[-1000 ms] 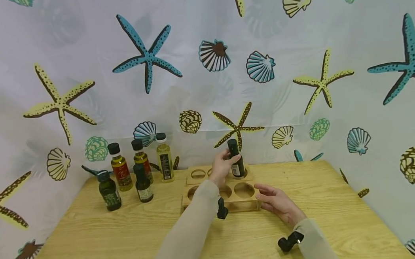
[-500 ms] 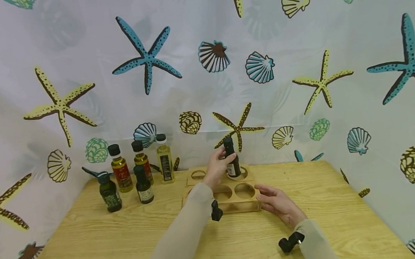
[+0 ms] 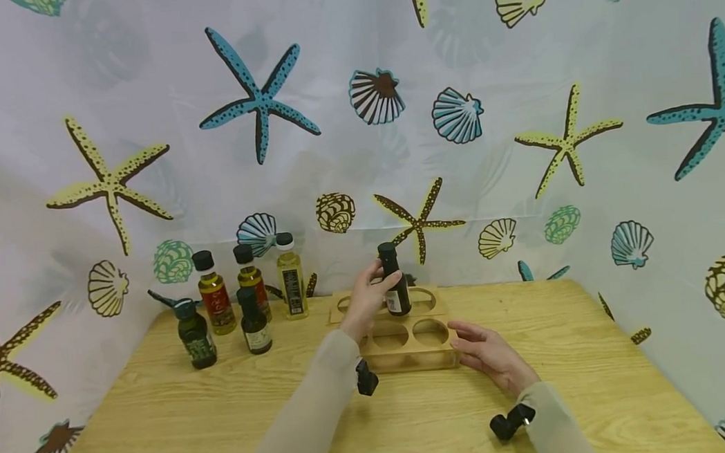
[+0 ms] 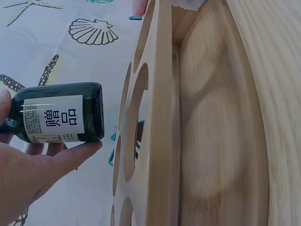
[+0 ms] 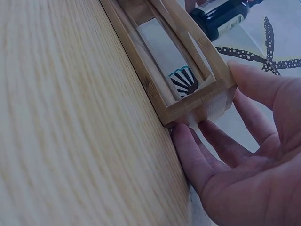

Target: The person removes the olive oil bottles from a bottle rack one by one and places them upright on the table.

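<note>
My left hand (image 3: 365, 301) grips a small dark glass bottle (image 3: 396, 283) with a black cap, thumb on one side and fingers behind. In the left wrist view the bottle (image 4: 61, 113) shows a pale label, and its base is apart from the holed top of the wooden bottle rack (image 4: 162, 117). The rack has two tiers of round holes. At its right end, my right hand (image 3: 491, 356) holds the corner, fingertips and thumb touching the end in the right wrist view. Part of the rack's left side hides behind the left hand and sleeve.
Several bottles stand on the table's left: two red-labelled ones (image 3: 219, 306) (image 3: 254, 288), a pale yellow oil bottle (image 3: 292, 283), a squat green bottle (image 3: 196, 340) and a small dark bottle (image 3: 255, 326). A patterned curtain (image 3: 490, 177) hangs behind the wooden table (image 3: 536, 410).
The left hand has carried the bottle leftward above the rack's back tier, away from the rightmost back hole. The right hand has stayed at the rack's right end.
</note>
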The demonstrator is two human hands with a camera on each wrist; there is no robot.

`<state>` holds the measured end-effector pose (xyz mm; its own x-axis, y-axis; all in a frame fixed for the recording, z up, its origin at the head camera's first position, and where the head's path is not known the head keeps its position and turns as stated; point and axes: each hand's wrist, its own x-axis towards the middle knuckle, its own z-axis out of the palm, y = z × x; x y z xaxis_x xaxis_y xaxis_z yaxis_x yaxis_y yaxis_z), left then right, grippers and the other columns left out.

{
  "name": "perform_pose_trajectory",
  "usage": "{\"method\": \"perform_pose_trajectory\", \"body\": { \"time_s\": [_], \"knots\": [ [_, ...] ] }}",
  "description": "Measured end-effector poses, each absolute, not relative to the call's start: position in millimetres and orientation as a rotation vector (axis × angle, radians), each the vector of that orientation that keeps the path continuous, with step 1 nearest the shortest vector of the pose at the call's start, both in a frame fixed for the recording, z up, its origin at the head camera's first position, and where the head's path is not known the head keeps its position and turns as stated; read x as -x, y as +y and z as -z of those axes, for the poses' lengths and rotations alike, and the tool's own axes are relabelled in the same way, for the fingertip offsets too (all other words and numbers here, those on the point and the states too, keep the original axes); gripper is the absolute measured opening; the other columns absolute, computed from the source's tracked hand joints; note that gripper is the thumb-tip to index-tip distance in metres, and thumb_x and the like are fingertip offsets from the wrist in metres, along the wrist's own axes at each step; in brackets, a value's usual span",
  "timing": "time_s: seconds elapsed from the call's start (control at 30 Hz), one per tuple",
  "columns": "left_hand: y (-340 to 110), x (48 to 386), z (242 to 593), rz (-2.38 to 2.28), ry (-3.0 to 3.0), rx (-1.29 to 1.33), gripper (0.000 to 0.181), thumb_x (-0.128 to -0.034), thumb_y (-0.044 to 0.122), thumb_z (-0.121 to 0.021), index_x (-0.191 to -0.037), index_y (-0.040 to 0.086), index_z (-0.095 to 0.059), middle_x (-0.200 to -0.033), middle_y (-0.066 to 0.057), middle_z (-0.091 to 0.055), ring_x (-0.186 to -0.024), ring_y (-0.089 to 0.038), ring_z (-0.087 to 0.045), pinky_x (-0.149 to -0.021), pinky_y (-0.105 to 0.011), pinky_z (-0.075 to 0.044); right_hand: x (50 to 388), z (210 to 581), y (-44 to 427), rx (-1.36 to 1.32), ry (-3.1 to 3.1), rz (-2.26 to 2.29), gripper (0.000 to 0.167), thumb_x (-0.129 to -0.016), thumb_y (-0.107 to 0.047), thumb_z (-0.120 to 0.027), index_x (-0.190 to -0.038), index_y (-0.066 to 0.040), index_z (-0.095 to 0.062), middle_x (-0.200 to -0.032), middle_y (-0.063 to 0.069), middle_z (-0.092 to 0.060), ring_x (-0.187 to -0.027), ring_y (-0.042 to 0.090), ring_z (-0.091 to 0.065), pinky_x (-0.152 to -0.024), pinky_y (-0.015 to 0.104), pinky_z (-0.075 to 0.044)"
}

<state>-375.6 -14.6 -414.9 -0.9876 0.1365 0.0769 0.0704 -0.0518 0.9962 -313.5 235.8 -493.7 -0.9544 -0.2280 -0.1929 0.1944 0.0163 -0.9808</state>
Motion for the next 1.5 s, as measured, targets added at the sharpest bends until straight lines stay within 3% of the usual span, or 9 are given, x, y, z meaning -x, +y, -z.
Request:
{"method": "perform_pose_trajectory", "body": {
  "time_s": [0.27,0.57,0.93,1.27,1.5],
  "knots": [
    [-29,371,415,-2.258,2.160,-0.265,0.057,-0.0964,0.028,-0.065,-0.149,0.023,-0.044,-0.131,-0.016,-0.047,-0.120,-0.036,-0.056,-0.096,-0.056,-0.050,313,491,239,0.033,2.006,2.005,0.057,-0.096,-0.017,-0.064,-0.149,-0.011,-0.042,-0.159,0.018,-0.026,-0.136,0.027,-0.042,-0.107,0.043,-0.044],
    [-48,363,415,-2.273,2.228,-0.250,0.051,-0.0952,0.028,-0.066,-0.144,0.019,-0.051,-0.120,-0.015,-0.050,-0.113,-0.031,-0.053,-0.097,-0.052,-0.047,312,491,243,0.038,2.010,1.994,0.058,-0.097,-0.018,-0.063,-0.150,-0.012,-0.041,-0.160,0.018,-0.024,-0.141,0.030,-0.035,-0.110,0.045,-0.041],
    [-77,359,417,-2.269,2.326,-0.146,0.051,-0.0946,0.027,-0.067,-0.143,0.017,-0.052,-0.120,-0.015,-0.053,-0.112,-0.030,-0.050,-0.098,-0.052,-0.044,311,493,236,0.025,2.012,2.005,0.058,-0.095,-0.018,-0.065,-0.149,-0.011,-0.044,-0.158,0.018,-0.027,-0.135,0.025,-0.043,-0.104,0.040,-0.047],
    [-98,358,415,-2.277,2.311,-0.112,0.055,-0.0967,0.026,-0.064,-0.148,0.017,-0.045,-0.125,-0.014,-0.051,-0.114,-0.029,-0.047,-0.103,-0.053,-0.040,313,491,236,0.031,2.016,1.999,0.057,-0.097,-0.018,-0.063,-0.150,-0.012,-0.042,-0.158,0.017,-0.027,-0.134,0.024,-0.043,-0.109,0.044,-0.042],
    [-114,360,421,-2.263,2.337,-0.104,0.055,-0.0977,0.023,-0.063,-0.149,0.013,-0.044,-0.123,-0.017,-0.052,-0.113,-0.028,-0.048,-0.102,-0.052,-0.042,311,489,236,0.014,1.996,2.000,0.057,-0.096,-0.018,-0.064,-0.149,-0.013,-0.043,-0.158,0.017,-0.028,-0.129,0.020,-0.048,-0.104,0.039,-0.047]
  ]
}}
